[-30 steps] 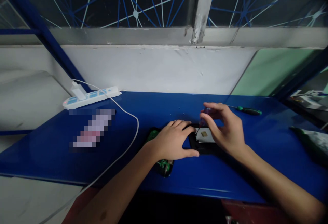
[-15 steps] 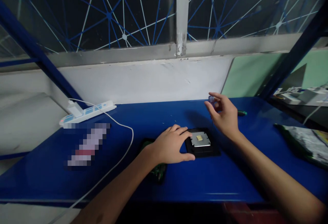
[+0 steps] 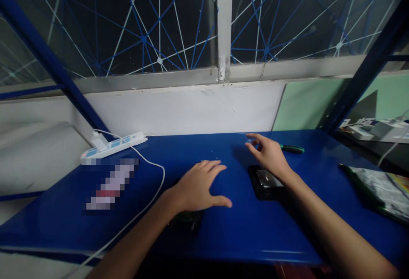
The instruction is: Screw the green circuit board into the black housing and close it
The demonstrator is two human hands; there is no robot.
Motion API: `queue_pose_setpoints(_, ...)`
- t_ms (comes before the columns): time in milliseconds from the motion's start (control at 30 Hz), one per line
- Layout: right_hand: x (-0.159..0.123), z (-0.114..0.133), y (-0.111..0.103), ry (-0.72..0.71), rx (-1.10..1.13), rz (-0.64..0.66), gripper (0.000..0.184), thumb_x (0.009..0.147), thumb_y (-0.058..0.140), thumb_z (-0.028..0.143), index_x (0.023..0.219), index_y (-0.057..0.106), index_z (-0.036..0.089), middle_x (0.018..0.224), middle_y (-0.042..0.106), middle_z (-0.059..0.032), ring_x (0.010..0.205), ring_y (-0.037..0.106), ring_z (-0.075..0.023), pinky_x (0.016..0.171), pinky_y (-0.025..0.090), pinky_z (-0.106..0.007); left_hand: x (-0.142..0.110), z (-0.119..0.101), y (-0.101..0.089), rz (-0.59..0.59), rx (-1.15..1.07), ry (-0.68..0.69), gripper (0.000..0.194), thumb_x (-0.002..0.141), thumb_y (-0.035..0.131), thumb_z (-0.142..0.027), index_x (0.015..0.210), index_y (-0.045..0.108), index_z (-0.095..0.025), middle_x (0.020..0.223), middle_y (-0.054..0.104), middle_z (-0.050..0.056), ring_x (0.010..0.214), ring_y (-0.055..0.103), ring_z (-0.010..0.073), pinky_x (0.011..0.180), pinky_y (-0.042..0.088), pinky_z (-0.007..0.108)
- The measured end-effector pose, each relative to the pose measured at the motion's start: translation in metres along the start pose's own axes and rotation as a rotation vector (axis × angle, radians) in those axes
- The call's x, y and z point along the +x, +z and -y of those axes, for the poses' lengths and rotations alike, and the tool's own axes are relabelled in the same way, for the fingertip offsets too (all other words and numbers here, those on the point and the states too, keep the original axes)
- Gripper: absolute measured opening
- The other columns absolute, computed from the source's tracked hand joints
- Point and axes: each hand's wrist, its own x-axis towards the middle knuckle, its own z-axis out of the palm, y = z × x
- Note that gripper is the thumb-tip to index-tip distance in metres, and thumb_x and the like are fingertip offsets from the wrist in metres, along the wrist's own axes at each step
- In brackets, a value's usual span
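Two grips: right hand (image 3: 267, 153) pinches a clear object (image 3: 250, 141) beyond the black case (image 3: 259, 191), seemingly to stay off it; left hand (image 3: 196, 188), spread, hovers left of the case.

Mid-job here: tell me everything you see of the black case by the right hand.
The black case is low and flat, with a dark border around a shiny silver plate that looks like metal, a small pale spot on it. It lies on the blue table, its right part hidden by the right hand; whether they touch, I cannot tell. The left hand is apart from it.
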Motion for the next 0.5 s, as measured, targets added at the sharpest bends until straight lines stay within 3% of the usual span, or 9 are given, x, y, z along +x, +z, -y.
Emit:
queue_pose_setpoints(100, -0.005, 0.012, 0.004, -0.031, 0.002, 0.162, 0.038, 0.092, 0.054, 0.04, 0.12, 0.068, 0.019, 0.088, 0.075, -0.0052, 0.069, 0.066, -0.0175, 0.069, 0.05, -0.031, -0.05, 0.028, -0.014, 0.037, -0.025, -0.109, 0.099, 0.072, 0.065, -0.081, 0.151, 0.037, -0.028, 0.157, 0.04, 0.012, 0.143, 0.037, 0.0391, 0.115, 0.032, 0.058)
queue_pose_setpoints(200, -0.01, 0.023, 0.01, -0.041, -0.01, 0.24, 0.036, 0.091, 0.055, 0.039, 0.118, 0.069, 0.019, 0.093, 0.077, -0.0065, 0.071, 0.069, -0.0185, 0.071, 0.052, -0.032, -0.081, 0.047, -0.023, 0.111, -0.039, -0.168, 0.104, 0.067, 0.073, -0.076, 0.152, 0.035, -0.032, 0.159, 0.036, 0.011, 0.144, 0.035, 0.0409, 0.116, 0.031, 0.06)
queue_pose_setpoints(300, -0.014, 0.028, 0.015, -0.009, -0.055, 0.264, 0.036, 0.09, 0.055, 0.039, 0.116, 0.07, 0.019, 0.096, 0.078, -0.0088, 0.075, 0.071, -0.0218, 0.071, 0.052, -0.035, -0.094, 0.058, -0.028, 0.134, -0.112, -0.171, 0.104, 0.068, 0.078, -0.068, 0.154, 0.031, -0.036, 0.161, 0.033, 0.008, 0.141, 0.04, 0.0396, 0.114, 0.036, 0.057)
queue_pose_setpoints(500, -0.018, 0.028, 0.022, 0.02, -0.166, 0.313, 0.035, 0.091, 0.055, 0.041, 0.115, 0.069, 0.02, 0.096, 0.078, -0.0084, 0.084, 0.073, -0.025, 0.07, 0.05, -0.034, -0.1, 0.061, -0.033, 0.206, -0.12, -0.185, 0.121, 0.057, 0.082, -0.072, 0.157, 0.025, -0.035, 0.162, 0.03, 0.011, 0.142, 0.037, 0.0445, 0.113, 0.035, 0.062)
